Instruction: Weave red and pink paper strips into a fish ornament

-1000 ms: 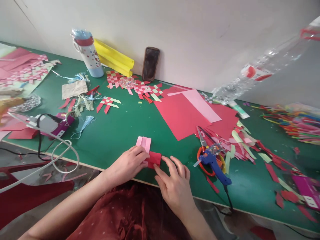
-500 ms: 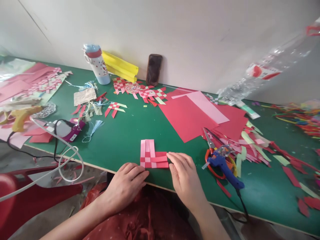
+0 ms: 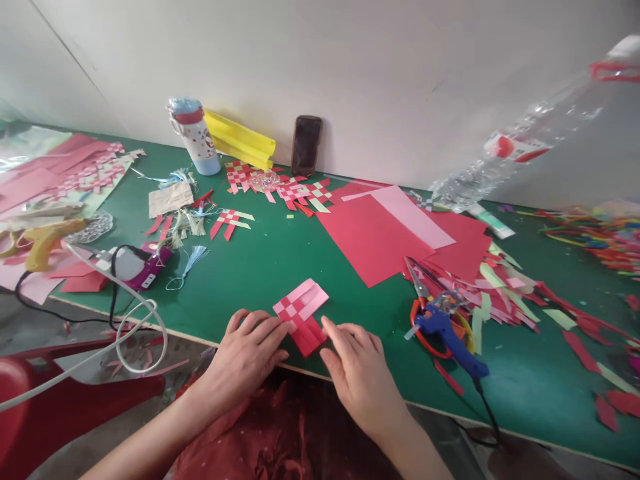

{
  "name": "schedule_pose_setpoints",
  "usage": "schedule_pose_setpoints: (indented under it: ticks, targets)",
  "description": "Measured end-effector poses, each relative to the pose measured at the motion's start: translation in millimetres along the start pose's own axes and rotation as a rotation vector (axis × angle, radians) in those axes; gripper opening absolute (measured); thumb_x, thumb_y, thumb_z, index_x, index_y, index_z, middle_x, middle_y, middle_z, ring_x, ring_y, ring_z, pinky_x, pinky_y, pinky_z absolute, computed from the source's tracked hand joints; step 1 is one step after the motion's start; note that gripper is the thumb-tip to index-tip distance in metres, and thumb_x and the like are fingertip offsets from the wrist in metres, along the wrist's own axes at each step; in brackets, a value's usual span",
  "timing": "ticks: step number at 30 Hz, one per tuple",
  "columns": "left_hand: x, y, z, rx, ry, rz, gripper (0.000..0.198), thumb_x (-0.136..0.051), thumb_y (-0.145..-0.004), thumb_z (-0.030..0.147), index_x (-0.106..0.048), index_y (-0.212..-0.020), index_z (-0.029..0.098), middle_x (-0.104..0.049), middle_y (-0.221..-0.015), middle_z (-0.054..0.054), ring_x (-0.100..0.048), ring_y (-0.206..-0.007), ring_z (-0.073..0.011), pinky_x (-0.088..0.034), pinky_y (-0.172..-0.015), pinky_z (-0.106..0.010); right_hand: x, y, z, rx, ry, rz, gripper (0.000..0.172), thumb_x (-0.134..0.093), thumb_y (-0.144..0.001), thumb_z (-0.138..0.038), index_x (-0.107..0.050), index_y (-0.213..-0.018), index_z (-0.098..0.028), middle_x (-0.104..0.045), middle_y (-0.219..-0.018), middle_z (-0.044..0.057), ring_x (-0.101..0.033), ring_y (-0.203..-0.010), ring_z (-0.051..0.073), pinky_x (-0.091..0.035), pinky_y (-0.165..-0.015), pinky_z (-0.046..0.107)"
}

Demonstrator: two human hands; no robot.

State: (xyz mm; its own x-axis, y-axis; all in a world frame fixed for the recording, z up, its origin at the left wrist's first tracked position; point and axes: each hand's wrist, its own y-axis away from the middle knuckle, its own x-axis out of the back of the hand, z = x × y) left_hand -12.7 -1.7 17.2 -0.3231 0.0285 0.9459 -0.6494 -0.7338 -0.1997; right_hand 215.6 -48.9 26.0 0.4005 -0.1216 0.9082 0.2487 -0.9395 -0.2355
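Observation:
A woven piece of pink and red paper strips (image 3: 295, 310) lies on the table near its front edge, turned at a slant. Its left part is a small checkered weave; loose pink strips run to the upper right and red ones to the lower right. My left hand (image 3: 253, 347) rests at its left corner, fingers stretched out and fingertips touching the weave. On the other side, my right hand (image 3: 357, 370) is open, its index fingertip by the right ends of the strips. Neither hand grips the paper.
Scissors (image 3: 417, 280) and a blue glue gun (image 3: 445, 333) lie right, beside red sheets (image 3: 373, 233) and paper scraps. A yellow glue gun (image 3: 45, 240), cables and tassels lie left. A flask (image 3: 197, 137), a phone (image 3: 306, 145) and a plastic bottle (image 3: 520, 143) stand at the back.
The woven paper has been turned, so its pink strips now point to the upper right and its red strips to the lower right. Both hands have shifted slightly left.

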Motion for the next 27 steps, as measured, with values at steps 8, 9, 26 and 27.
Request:
schedule_pose_setpoints:
  ticks: [8, 9, 26, 27]
  targets:
    - [-3.3, -8, -6, -0.036, 0.026, 0.04, 0.027, -0.045, -0.096, 0.016, -0.058, -0.12, 0.018, -0.06, -0.12, -0.012, -0.055, -0.111, -0.0252, -0.048, -0.095, -0.045, 8, 14, -1, -0.018, -0.158, 0.097, 0.022, -0.044, -0.1, -0.025, -0.059, -0.084, -0.02, -0.064, -0.076, 0.002, -0.056, -0.078, 0.017, -0.038, -0.073, 0.031]
    - [-4.5, -8, -6, -0.059, 0.044, 0.041, 0.028, -0.046, -0.095, 0.016, -0.057, -0.121, 0.017, -0.059, -0.121, -0.012, -0.054, -0.113, -0.0255, -0.048, -0.097, -0.046, 10, 14, 3, -0.04, -0.141, 0.136, 0.028, -0.044, -0.1, -0.025, -0.054, -0.074, -0.021, -0.059, -0.069, 0.001, -0.053, -0.072, 0.016, -0.037, -0.069, 0.03]
    - [-15.1, -39, -4, -0.149, 0.253, -0.026, 0.036, -0.059, -0.092, 0.029, -0.055, -0.127, 0.022, -0.059, -0.121, -0.011, -0.052, -0.119, -0.0264, -0.051, -0.098, -0.047, -1, 3, 27, -0.185, -0.053, 0.258, 0.023, -0.046, -0.098, -0.034, -0.055, -0.112, -0.019, -0.064, -0.085, 0.006, -0.061, -0.075, 0.019, -0.051, -0.069, 0.032]
    - [-15.4, -39, -5, -0.164, 0.256, -0.039, 0.037, -0.058, -0.092, 0.029, -0.054, -0.128, 0.022, -0.059, -0.121, -0.011, -0.052, -0.119, -0.0265, -0.051, -0.099, -0.047, -2, 0, 28, -0.183, -0.041, 0.247, 0.024, -0.046, -0.098, -0.034, -0.055, -0.113, -0.018, -0.065, -0.088, 0.007, -0.061, -0.077, 0.019, -0.051, -0.07, 0.032]
